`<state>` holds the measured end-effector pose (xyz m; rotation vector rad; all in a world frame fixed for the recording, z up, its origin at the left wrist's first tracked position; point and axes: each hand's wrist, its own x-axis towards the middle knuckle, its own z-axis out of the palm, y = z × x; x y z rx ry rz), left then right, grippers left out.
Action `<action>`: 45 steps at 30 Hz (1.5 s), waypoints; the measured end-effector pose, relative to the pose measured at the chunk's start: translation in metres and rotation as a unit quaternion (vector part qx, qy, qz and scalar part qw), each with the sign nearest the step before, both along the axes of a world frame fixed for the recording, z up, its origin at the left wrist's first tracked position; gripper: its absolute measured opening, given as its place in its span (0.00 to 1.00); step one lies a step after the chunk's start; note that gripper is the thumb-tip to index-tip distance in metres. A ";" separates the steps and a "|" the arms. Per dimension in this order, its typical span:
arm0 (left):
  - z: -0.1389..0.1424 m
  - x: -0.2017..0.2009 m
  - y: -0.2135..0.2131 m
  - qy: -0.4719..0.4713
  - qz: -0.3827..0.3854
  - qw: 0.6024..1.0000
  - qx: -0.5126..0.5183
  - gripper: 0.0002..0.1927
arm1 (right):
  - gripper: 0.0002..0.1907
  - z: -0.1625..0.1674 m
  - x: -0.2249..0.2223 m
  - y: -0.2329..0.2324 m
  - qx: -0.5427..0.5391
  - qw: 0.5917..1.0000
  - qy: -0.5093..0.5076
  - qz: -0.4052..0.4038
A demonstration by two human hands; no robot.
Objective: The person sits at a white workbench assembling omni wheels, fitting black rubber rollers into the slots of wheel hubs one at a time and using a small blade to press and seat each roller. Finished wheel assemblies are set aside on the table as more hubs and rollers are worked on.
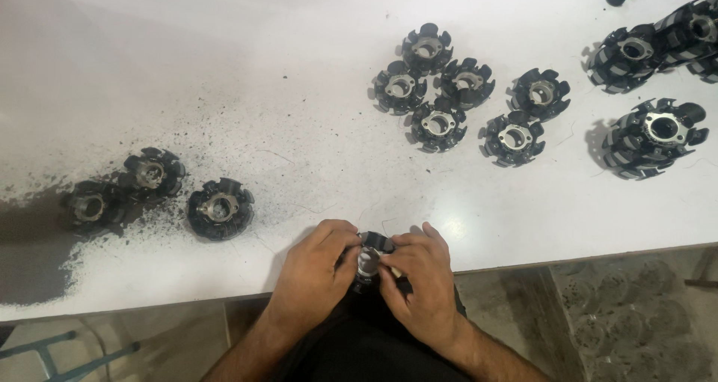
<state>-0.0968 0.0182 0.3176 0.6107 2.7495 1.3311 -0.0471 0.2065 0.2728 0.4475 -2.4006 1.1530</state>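
- Left hand (314,266) and right hand (419,273) brought together at the near edge of the white table (299,68); both closed around one small black finned part (372,256) with a bright metal hub.
- Part pinched between the fingertips of both hands, just off the table edge and above the lap; left fingers wrapped on its left flank, right thumb and fingers on its right flank; hub bore turned up toward the camera, so the axis runs roughly along the line of sight.
- Part centred between the two hands; neither hand clearly nearer; lower half hidden by fingers, so exact finger placement underneath cannot be told.
- Three dusty parts (219,208) lying to the left, well apart from the hands, in a spread of dark powder (37,247) on the table.
- Cluster of cleaner black finned parts (437,124) far and to the right of the hands, lying flat with hubs up, some touching one another.
- Taller stacks of the same parts (652,136) at the far right.
- Grey floor (636,315) visible below the table edge on the right.
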 end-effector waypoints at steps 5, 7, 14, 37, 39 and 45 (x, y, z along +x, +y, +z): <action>0.001 -0.001 -0.002 -0.036 -0.002 0.999 -0.006 0.06 | 0.16 -0.003 -0.002 -0.002 0.007 1.000 -0.001 0.010; 0.001 -0.001 -0.002 -0.031 0.000 1.000 0.001 0.06 | 0.16 -0.004 -0.003 -0.003 0.001 1.000 0.002 0.011; -0.002 -0.002 -0.003 0.008 0.006 1.000 0.006 0.06 | 0.16 -0.009 -0.005 -0.002 -0.008 1.000 0.008 0.017; -0.005 0.000 -0.008 -0.034 0.015 0.999 -0.005 0.05 | 0.18 -0.010 -0.008 -0.008 0.018 0.999 0.039 0.021; -0.006 0.001 -0.009 -0.002 0.015 1.000 0.003 0.06 | 0.19 -0.012 -0.008 -0.010 0.019 0.999 0.038 0.016; -0.006 0.006 -0.015 -0.050 -0.005 0.999 -0.006 0.05 | 0.16 -0.004 -0.010 -0.011 0.065 0.997 0.028 0.016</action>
